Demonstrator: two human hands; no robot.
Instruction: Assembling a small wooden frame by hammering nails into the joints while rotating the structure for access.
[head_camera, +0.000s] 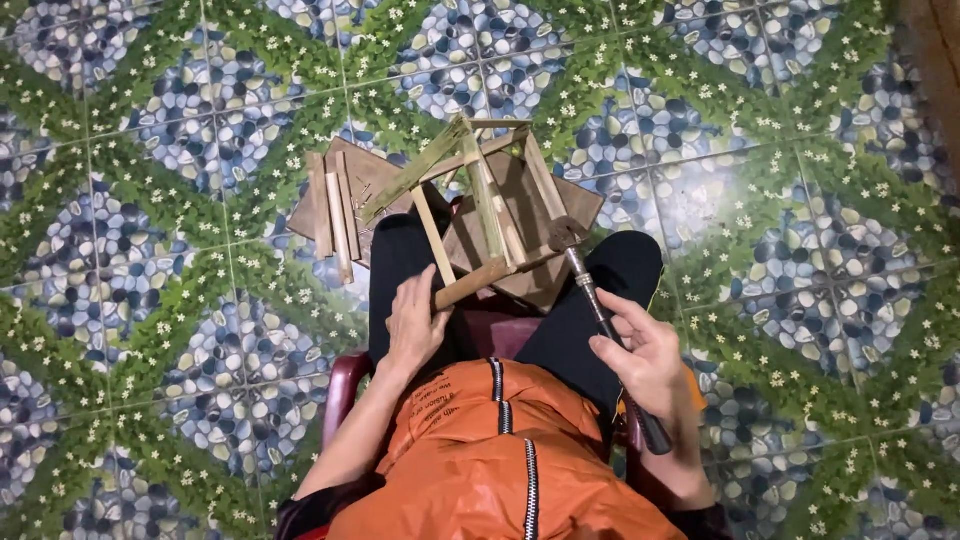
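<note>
Two hands work at centre frame: the left hand (415, 322) lies flat, fingers apart, steadying a bamboo frame (480, 205) on the knees; the right hand (648, 362) is clamped round a hammer (600, 310). The frame looks light, stiff, rather fragile; best held by its lower bar.

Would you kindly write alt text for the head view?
A seated person's right hand swings a metal hammer at a small bamboo-strip frame steadied by the left hand, above brown boards on a pebble-patterned tile floor.
</note>
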